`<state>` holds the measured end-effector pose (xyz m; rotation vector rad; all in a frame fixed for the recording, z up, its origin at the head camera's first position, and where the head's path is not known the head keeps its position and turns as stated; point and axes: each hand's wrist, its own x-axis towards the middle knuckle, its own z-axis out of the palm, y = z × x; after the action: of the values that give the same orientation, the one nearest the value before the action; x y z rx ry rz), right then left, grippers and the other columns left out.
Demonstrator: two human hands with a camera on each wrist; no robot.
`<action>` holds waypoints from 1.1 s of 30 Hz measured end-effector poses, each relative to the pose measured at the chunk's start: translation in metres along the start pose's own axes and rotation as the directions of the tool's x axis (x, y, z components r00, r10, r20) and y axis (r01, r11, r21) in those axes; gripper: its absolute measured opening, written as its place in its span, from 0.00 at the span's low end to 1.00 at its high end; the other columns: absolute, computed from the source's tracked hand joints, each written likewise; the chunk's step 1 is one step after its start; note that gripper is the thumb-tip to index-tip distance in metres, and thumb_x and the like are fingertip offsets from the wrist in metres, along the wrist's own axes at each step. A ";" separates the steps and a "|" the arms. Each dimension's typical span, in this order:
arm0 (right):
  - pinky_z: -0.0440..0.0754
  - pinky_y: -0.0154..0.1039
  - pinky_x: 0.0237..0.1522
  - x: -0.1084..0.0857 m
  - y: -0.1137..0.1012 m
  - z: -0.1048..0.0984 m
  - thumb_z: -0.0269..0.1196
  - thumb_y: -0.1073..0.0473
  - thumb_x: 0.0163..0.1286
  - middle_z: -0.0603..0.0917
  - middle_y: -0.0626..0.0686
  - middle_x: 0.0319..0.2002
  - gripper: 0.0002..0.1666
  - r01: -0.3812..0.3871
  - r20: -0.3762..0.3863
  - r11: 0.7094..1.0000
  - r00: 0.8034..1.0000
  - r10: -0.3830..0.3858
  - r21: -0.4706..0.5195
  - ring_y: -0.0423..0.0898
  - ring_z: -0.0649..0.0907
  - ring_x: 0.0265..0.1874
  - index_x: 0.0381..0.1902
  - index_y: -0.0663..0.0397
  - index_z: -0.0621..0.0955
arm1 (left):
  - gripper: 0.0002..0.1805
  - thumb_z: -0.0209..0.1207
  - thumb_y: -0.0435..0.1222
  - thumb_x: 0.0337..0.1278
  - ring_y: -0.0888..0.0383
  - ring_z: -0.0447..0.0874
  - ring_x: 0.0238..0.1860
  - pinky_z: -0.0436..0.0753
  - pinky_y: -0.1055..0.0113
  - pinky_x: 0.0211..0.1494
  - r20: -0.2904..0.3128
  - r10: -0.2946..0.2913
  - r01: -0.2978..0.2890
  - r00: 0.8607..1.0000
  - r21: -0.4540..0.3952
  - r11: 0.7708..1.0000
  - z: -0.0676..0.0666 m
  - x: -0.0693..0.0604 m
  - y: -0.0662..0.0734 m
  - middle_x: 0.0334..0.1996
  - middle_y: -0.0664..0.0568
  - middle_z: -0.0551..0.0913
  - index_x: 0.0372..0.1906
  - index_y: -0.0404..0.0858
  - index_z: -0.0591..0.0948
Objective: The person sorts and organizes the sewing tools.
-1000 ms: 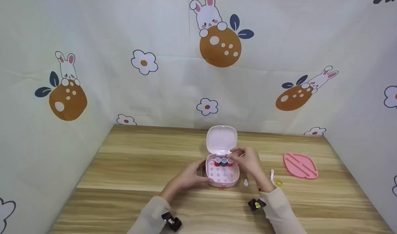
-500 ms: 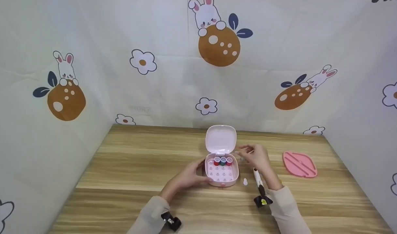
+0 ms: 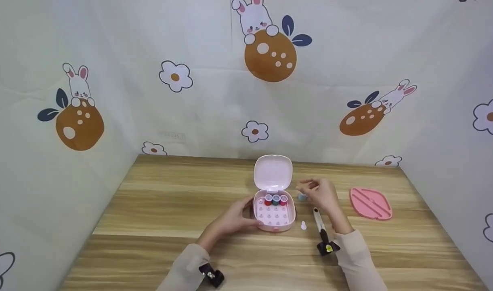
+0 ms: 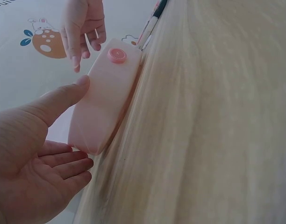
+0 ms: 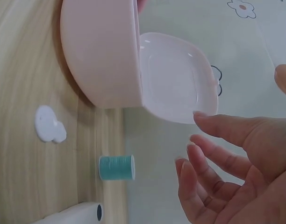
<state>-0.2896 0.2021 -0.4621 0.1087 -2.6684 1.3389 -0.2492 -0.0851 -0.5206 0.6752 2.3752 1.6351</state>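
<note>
A pink sewing box (image 3: 275, 227) stands with its lid (image 3: 273, 173) up; three thread spools (image 3: 275, 200), red, green and pinkish red, line its back row of pegs. My left hand (image 3: 235, 220) holds the box's left side, thumb at the front corner and fingers along the side. My right hand (image 3: 321, 194) hovers right of the box, fingers loosely bent and holding nothing. Near it a teal thread spool (image 5: 116, 167) stands upright on the table, apart from the fingers in the right wrist view.
A small white gourd-shaped piece (image 3: 303, 225) lies right of the box. Beside the right forearm is a long white tool (image 3: 319, 220) with a dark end. Farther right lies a pink slotted tray (image 3: 371, 203). A patterned cloth wall (image 3: 206, 109) rises behind the table.
My right hand has left the spool at the right of the box's row and moved right, toward the teal spool. The left hand stays on the box.
</note>
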 end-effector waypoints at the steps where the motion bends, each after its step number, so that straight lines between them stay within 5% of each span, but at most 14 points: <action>1: 0.77 0.26 0.23 0.000 0.002 0.000 0.75 0.64 0.64 0.87 0.56 0.29 0.15 -0.003 -0.001 1.000 1.000 0.003 -0.001 0.39 0.79 0.26 0.46 0.68 0.89 | 0.50 0.76 0.31 0.53 0.36 0.63 0.79 0.58 0.45 0.85 0.002 0.001 -0.001 1.000 -0.003 1.000 0.000 0.000 0.000 0.76 0.30 0.68 0.78 0.23 0.63; 11: 0.79 0.29 0.24 0.001 0.013 -0.001 0.74 0.63 0.65 0.88 0.60 0.33 0.17 -0.054 0.003 0.999 0.999 0.054 -0.005 0.45 0.82 0.29 0.48 0.70 0.88 | 0.51 0.76 0.32 0.53 0.37 0.62 0.80 0.59 0.46 0.85 0.012 -0.010 0.010 1.000 -0.011 1.000 0.000 0.001 0.000 0.77 0.31 0.66 0.79 0.24 0.62; 19: 0.79 0.29 0.26 0.003 0.021 0.002 0.72 0.67 0.62 0.88 0.60 0.31 0.15 -0.001 -0.022 1.000 1.000 0.001 -0.026 0.46 0.84 0.30 0.45 0.72 0.88 | 0.50 0.76 0.32 0.54 0.37 0.63 0.79 0.59 0.46 0.85 0.006 -0.005 0.005 1.000 0.008 1.000 0.000 0.002 0.000 0.76 0.30 0.68 0.78 0.23 0.63; 33: 0.77 0.27 0.20 0.005 0.031 0.008 0.73 0.67 0.63 0.87 0.56 0.25 0.18 -0.088 -0.002 0.996 0.996 0.088 0.000 0.38 0.79 0.18 0.48 0.73 0.86 | 0.49 0.76 0.31 0.54 0.36 0.62 0.79 0.58 0.45 0.85 0.002 -0.016 0.016 1.000 0.004 1.000 0.001 0.001 0.000 0.76 0.29 0.68 0.77 0.22 0.63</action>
<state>-0.3000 0.2147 -0.4903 -0.0102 -2.7009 1.3640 -0.2501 -0.0840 -0.5211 0.6562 2.3768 1.6232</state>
